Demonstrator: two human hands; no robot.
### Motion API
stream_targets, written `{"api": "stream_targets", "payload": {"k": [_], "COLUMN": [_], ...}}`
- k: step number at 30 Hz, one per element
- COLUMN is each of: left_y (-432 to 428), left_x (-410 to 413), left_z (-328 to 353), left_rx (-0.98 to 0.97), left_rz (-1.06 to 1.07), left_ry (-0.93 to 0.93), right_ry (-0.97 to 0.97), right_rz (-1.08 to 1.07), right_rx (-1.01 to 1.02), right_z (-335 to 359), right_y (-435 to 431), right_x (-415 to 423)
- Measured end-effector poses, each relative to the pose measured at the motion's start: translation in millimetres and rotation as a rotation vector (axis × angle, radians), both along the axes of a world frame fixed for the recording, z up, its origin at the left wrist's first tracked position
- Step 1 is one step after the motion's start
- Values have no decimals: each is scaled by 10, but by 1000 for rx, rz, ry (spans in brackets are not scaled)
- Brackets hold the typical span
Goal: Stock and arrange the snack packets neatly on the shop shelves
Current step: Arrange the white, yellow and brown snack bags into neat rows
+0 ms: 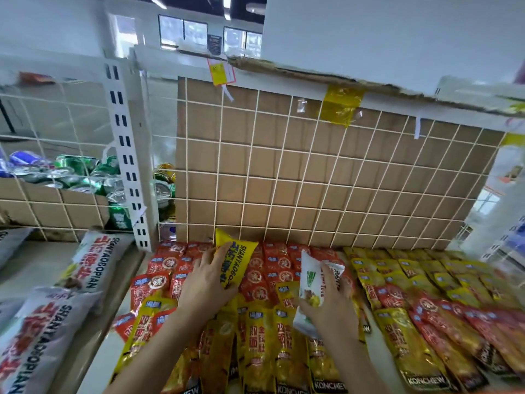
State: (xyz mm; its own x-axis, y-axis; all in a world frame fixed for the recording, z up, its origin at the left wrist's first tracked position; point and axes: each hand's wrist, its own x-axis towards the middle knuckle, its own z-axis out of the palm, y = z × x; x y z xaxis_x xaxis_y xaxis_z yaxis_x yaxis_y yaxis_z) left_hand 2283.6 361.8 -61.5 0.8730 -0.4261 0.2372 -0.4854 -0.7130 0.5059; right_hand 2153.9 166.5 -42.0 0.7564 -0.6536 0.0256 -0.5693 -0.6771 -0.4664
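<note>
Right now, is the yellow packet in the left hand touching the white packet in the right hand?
Apart. The head view shows red packets between the yellow packet the left hand grips and the white packet the right hand grips.

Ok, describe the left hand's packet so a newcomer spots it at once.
Start at the big cardboard at the back. At its foot, over the red packets, the left hand grips a yellow packet. It alone pairs yellow with SHANYAOBOPIAN lettering.

A shop: wire-backed shelving [312, 172] stocked with rows of snack packets [397, 280] and drink cans [82, 174].
</note>
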Motion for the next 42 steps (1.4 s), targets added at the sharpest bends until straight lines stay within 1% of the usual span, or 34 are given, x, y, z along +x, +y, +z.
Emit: {"api": "stream_targets", "payload": {"k": [2, 5, 7, 9, 12, 17, 19, 22, 24, 26, 29, 32, 35, 42], "left_y": [10, 28, 65, 120, 228, 427, 456, 450, 434, 419, 476, 700, 1003, 1684], "left_x": [-17, -90, -161, -243, -411, -630, -649, -635, -625, -639, -668, -752, -915, -1431], "left_z": [26, 114, 200, 292, 430, 630, 656, 601, 558, 565, 624, 652, 668, 628], "left_rx": [-103, -310, -416, -475, -518, -552, -559, -503, -491, -522, -566, -536, -504, -415], "left_rz": [-8, -51, -63, -66, -72, -10, 9, 42, 55, 56, 84, 136, 199, 379], "left_ry": [-8, -5, -6, -31, -139, -301, -305, -284, -255, -251, -293, -334, -319, -361], "right_ry": [-74, -227, -323, -403, -476, -480, -476, -488, -479, -478, -486, -490, -517, -478], "right_rz": [11, 15, 35, 67, 144, 228, 245, 275, 282, 288, 307, 317, 338, 480], "right_rx": [14, 89, 122, 148, 154, 134, 131, 194, 196, 197, 200, 195, 191, 246], "right_z": [-21, 4, 71, 149, 239, 302, 293, 272, 258, 254, 269, 293, 308, 257], "right_y": [-20, -52, -84, -110, -147, -130, -109, -63, -57, -63, -72, -51, 13, 325], "right_x": [-37, -92, -132, -189, -325, -539, -601, -681, -722, -757, -795, -797, -769, -659]}}
